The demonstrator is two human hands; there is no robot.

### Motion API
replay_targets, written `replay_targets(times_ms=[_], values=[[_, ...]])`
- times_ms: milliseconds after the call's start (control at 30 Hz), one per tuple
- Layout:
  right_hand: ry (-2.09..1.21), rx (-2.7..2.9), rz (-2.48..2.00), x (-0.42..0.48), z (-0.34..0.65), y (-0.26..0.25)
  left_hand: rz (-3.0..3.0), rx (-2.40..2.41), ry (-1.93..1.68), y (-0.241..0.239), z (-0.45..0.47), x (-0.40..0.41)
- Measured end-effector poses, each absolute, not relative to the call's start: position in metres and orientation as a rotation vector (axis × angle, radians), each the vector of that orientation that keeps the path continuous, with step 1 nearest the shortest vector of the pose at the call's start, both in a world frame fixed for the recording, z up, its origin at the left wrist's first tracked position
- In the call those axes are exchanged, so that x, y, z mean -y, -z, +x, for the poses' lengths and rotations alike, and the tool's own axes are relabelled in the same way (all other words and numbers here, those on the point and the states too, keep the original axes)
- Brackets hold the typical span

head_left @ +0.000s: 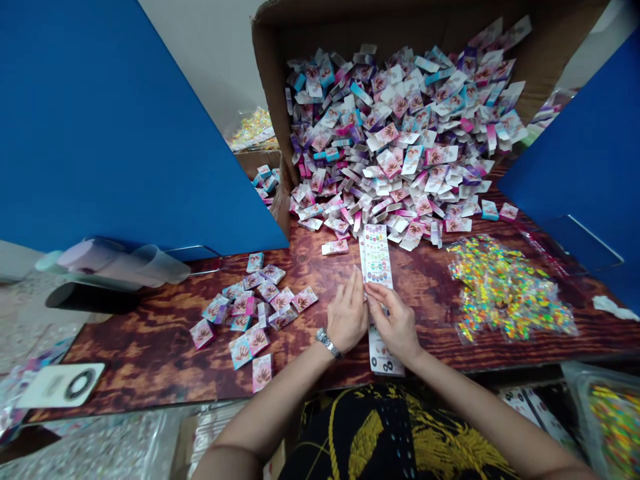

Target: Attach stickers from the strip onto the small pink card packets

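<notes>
My left hand (347,312), with a metal watch (328,343) on its wrist, has its fingers pressed together and pointing away from me. My right hand (395,323) meets it fingertip to fingertip, thumb and fingers bent in a pinch. Whatever sits between the two hands is small and mostly hidden by the fingers. Beneath them lies a long paper strip (379,255) printed with rows of small coloured pictures. Its middle is covered by my hands, and its near end reaches the table's front edge. A small flat box (335,247) lies just beyond my left hand.
A large carton (273,73) on its side spills a heap of small open boxes (400,160). Several closed boxes (250,303) lie at left. Clear bags of colourful pieces (510,290) lie at right. Blue panels (125,133) flank the table; cups (160,265) and a phone (63,385) are at left.
</notes>
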State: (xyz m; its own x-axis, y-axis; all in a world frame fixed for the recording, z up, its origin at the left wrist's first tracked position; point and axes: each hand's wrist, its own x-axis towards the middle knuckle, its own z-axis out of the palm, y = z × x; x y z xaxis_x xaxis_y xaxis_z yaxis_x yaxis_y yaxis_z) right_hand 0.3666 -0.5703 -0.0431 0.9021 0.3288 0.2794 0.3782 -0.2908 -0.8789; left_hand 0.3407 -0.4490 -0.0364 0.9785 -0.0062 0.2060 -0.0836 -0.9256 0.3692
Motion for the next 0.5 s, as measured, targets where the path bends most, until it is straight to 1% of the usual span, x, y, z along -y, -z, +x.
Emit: replay_targets(times_ms=[200,300,367,500], values=[[-0.237,0.81,-1.865,0.594,0.399,0.044,2.805,0.065,-0.281,0.041,0.333,0.427],[-0.152,1.006,-2.094,0.613,0.432,0.048,2.962,-0.073,-0.202,0.045,0.324,0.401],[-0.153,1.188,-2.218,0.622,0.449,0.055,3.054,-0.178,-0.17,0.048,0.318,0.384],[-0.163,1.335,-2.359,0.627,0.457,0.07,3.068,-0.159,-0.295,0.046,0.313,0.37]])
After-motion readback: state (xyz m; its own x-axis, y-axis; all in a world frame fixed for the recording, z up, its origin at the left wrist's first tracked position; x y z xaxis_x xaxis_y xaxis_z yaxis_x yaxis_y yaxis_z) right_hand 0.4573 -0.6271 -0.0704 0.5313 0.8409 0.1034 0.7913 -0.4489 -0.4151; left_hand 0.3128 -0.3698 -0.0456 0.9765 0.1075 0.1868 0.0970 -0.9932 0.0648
